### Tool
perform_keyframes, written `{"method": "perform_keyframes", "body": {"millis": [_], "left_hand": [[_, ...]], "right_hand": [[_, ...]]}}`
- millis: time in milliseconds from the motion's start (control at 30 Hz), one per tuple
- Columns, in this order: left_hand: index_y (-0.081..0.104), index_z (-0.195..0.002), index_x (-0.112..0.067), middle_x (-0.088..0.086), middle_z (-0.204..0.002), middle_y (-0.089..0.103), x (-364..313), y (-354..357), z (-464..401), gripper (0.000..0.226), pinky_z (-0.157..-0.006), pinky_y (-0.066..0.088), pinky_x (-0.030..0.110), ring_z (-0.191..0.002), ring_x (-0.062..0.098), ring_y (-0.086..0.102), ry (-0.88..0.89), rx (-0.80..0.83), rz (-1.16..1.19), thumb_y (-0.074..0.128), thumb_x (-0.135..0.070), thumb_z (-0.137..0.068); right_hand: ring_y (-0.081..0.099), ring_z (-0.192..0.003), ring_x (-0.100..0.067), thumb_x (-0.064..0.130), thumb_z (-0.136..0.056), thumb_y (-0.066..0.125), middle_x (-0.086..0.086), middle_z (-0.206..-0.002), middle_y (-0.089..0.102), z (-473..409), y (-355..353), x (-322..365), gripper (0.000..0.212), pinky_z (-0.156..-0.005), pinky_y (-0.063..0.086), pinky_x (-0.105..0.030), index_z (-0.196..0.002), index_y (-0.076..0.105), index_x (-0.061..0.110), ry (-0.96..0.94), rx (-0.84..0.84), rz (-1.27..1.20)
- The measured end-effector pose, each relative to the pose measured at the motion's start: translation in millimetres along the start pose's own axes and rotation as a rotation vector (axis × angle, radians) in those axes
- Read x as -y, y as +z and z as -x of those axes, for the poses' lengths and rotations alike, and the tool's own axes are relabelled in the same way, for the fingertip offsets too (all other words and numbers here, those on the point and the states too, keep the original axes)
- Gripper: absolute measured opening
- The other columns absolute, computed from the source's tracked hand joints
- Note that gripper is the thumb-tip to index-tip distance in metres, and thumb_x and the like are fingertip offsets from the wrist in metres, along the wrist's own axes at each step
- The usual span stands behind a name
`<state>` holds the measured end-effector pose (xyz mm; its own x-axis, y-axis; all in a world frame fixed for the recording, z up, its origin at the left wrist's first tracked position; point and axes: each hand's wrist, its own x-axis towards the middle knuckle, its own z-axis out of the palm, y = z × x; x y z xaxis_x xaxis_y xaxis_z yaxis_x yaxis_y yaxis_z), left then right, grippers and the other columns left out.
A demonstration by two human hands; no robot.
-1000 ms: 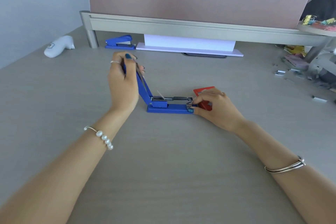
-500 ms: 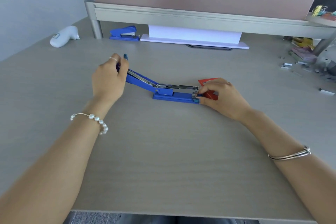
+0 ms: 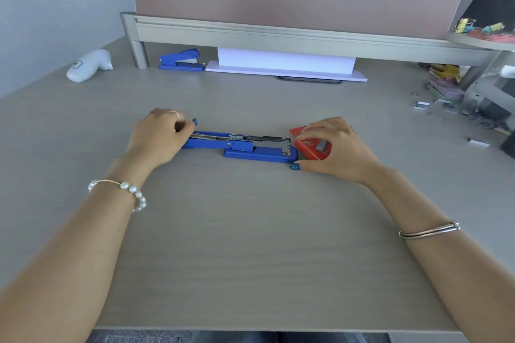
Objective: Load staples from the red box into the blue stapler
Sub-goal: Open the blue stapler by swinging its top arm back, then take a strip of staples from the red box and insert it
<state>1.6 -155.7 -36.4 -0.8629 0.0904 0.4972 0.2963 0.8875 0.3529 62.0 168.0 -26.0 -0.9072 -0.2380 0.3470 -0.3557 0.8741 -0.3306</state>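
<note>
The blue stapler (image 3: 259,152) lies swung fully open on the desk, its silver staple channel facing up. My left hand (image 3: 158,135) grips the end of the stapler's top arm (image 3: 203,142) and holds it flat against the desk. The red box (image 3: 309,147) sits just right of the stapler's front end, with a grey staple strip (image 3: 322,145) showing at its opening. My right hand (image 3: 337,147) arches over the box with its fingers apart. The index fingertip is on the box's far corner and the thumb rests on the desk beside the stapler base.
A second blue stapler (image 3: 181,60) stands at the back under the grey shelf rail (image 3: 278,36), next to a white paper stack (image 3: 287,64). A white device (image 3: 87,65) lies back left. Loose staple strips (image 3: 434,110) and clutter fill the right side.
My left hand has lowered the stapler's top arm from steeply raised to flat on the desk. My right hand has shifted from the stapler's front end to over the red box.
</note>
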Motion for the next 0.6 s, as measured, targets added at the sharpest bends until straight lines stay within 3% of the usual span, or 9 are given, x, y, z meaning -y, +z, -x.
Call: {"method": "perform_keyframes", "body": {"millis": [100,200,267,400,500,600], "left_hand": [[0.057,-0.068,-0.008,0.011,-0.073,0.059,-4.5,0.6,0.4,0.032,-0.059,0.036,0.034,-0.076,0.032,0.05,0.003,0.023,-0.007,0.048,-0.031,-0.088],[0.063,-0.076,-0.009,0.009,-0.077,0.062,-15.3,-0.9,0.0,0.023,-0.063,0.038,0.034,-0.081,0.03,0.051,0.052,-0.02,-0.014,0.052,-0.026,-0.087],[0.063,-0.077,-0.01,0.009,-0.078,0.064,-25.8,-1.4,1.0,0.018,-0.065,0.04,0.036,-0.082,0.03,0.052,0.097,-0.058,-0.015,0.055,-0.023,-0.086],[0.064,-0.079,-0.009,0.008,-0.08,0.065,-63.0,1.3,7.8,0.01,-0.07,0.044,0.037,-0.081,0.03,0.053,0.257,-0.071,0.052,0.059,-0.017,-0.084],[0.064,-0.09,-0.013,0.005,-0.089,0.066,-97.6,3.1,9.4,0.019,-0.076,0.044,0.035,-0.086,0.025,0.053,0.434,-0.001,0.136,0.053,-0.028,-0.085],[0.06,-0.108,-0.018,0.002,-0.104,0.065,-129.9,6.7,5.3,0.031,-0.083,0.039,0.031,-0.098,0.021,0.05,0.58,0.065,0.208,0.056,-0.037,-0.084]], "right_hand": [[0.044,-0.106,-0.016,0.055,-0.06,0.073,0.008,-0.11,0.059,0.2,-3.6,-0.8,0.057,-0.095,0.036,-0.035,-0.109,0.06,0.029,0.035,0.037,-0.007],[0.045,-0.097,-0.016,0.034,-0.067,0.074,0.012,-0.097,0.053,0.2,-4.8,0.3,0.045,-0.087,0.039,-0.03,-0.109,0.061,0.026,0.035,0.031,-0.053],[0.045,-0.099,-0.018,0.017,-0.07,0.07,0.008,-0.099,0.056,0.6,-5.3,-0.2,0.041,-0.084,0.033,-0.024,-0.109,0.062,0.026,0.049,0.047,-0.1],[0.049,-0.102,-0.019,0.012,-0.07,0.067,-0.001,-0.112,0.061,0.6,-9.0,-1.2,0.042,-0.082,0.036,-0.024,-0.109,0.062,0.026,0.072,0.096,-0.153],[0.057,-0.101,-0.006,0.013,-0.074,0.066,0.007,-0.109,0.065,-0.2,-18.0,2.1,0.04,-0.082,0.045,-0.015,-0.11,0.061,0.03,0.147,0.049,-0.351],[0.063,-0.091,-0.001,0.007,-0.079,0.061,0.004,-0.106,0.068,-3.7,-31.6,6.0,0.041,-0.065,0.046,-0.01,-0.114,0.057,0.028,0.179,0.098,-0.653]]}}
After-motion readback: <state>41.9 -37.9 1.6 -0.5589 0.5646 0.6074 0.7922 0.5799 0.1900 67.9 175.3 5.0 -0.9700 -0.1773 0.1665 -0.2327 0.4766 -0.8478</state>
